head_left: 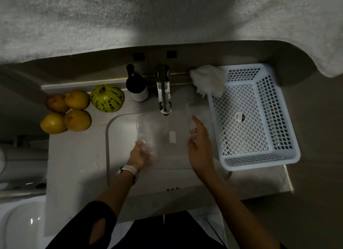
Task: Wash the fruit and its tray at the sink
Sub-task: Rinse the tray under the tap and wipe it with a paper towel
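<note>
Evidently both sets of fingers (193, 130) curl on the clear tray (159, 133), the left hand (140, 155) and right hand (199, 146) holding it over the sink (111, 137) under the tap (164, 92). It looks light, thin, flexible and slippery; opposite rims suit best. Fruit (66, 111) waits on the counter (74, 156).

Dim light is falling unevenly on a rough, pale textured wall (92, 22), leaving a brighter patch at its centre. A pale stone-like countertop (74, 156) is running beneath it, with a low backsplash ledge (83, 84) along the rear edge. A glossy white fixture (20, 226) is showing at lower left.
</note>
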Demonstrator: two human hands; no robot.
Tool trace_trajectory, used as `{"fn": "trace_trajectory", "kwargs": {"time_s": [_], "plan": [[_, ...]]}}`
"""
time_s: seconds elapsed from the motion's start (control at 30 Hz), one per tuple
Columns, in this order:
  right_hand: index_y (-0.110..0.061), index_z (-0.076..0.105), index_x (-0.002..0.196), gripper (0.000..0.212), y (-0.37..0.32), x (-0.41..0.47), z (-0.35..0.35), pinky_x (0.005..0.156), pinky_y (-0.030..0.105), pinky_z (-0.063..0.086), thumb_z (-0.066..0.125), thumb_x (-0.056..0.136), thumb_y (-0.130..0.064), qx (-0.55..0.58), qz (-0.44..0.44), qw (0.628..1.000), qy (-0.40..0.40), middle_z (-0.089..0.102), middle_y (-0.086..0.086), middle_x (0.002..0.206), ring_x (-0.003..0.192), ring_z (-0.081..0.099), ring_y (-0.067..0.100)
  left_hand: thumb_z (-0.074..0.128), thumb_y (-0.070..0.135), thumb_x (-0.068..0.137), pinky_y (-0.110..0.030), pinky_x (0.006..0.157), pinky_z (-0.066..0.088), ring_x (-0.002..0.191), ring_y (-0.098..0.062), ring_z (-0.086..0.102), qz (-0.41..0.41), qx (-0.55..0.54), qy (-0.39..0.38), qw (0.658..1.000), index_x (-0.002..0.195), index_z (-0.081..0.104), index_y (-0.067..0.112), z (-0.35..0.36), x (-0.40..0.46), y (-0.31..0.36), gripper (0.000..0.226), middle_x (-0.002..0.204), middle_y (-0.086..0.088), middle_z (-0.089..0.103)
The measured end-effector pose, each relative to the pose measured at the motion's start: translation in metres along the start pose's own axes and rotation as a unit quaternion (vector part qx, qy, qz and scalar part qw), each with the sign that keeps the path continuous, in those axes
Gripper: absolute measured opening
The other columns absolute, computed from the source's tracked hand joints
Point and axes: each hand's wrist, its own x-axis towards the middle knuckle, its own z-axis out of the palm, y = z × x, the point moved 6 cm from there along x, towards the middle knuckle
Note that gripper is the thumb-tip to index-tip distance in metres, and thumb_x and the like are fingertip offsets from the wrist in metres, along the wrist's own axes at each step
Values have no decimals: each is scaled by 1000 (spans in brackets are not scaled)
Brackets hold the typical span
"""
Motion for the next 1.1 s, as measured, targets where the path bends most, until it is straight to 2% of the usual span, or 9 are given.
{"fn": "trace_trajectory", "kwargs": {"time_s": [0.13,0.2,0.3,0.4,0.5,0.63,0.87,1.03,1.1], "plan": [[-29,30,147,71,4,3,-1,96,22,46,42,90,11,9,11,1000,4,45,5,133,116,49,8,40,11,98,-25,43,48,51,-22,55,-71,-59,23,995,83,53,4,4,0,-4,21,73,-15,53],[-26,31,148,70,4,2,-2,92,17,46,43,90,11,7,-2,1000,3,47,3,127,109,50,2,38,19,103,-33,48,56,59,-25,64,-80,-82,34,993,84,57,1,5,3,-6,33,78,-17,63],[-27,31,148,71,3,2,-1,84,4,40,44,90,11,-1,-21,1000,3,43,-10,123,104,49,-10,47,37,100,-22,39,48,48,-13,62,-81,-83,43,992,82,62,5,6,7,-4,40,65,-5,65],[-27,32,148,72,1,0,-3,88,4,40,44,89,13,9,-30,999,22,43,-19,123,111,46,-11,69,14,88,-13,48,48,61,-8,60,-63,-76,36,994,91,64,6,8,13,4,10,76,1,61],[-22,37,146,68,5,-5,-8,103,27,44,44,89,15,38,-42,998,31,49,-5,133,123,48,6,70,-11,76,-8,52,48,56,-3,60,-20,-96,-15,995,79,58,13,7,10,14,27,74,3,56],[-15,40,144,55,24,-4,-11,104,38,45,40,95,10,62,3,997,40,52,2,132,121,52,13,53,-14,87,-22,63,54,77,-16,65,22,-163,18,986,81,56,2,-3,6,18,18,84,-11,60],[-5,53,131,40,55,24,-3,98,40,49,43,95,10,33,56,997,39,62,12,120,109,60,23,47,3,99,-39,78,49,85,-25,56,82,-269,87,956,86,47,8,-35,-9,26,14,90,-14,53],[-2,57,121,26,87,47,17,87,17,48,46,98,1,182,180,965,52,63,13,114,102,60,15,46,0,98,-46,89,44,95,-27,54,125,-253,111,953,98,46,6,-56,-15,43,6,99,-18,53],[-6,56,121,27,95,55,26,88,22,46,51,95,1,167,190,966,45,62,11,109,100,57,15,46,3,99,-43,93,44,99,-23,55,142,-231,112,956,104,47,8,-62,-18,50,6,103,-16,55]]}}
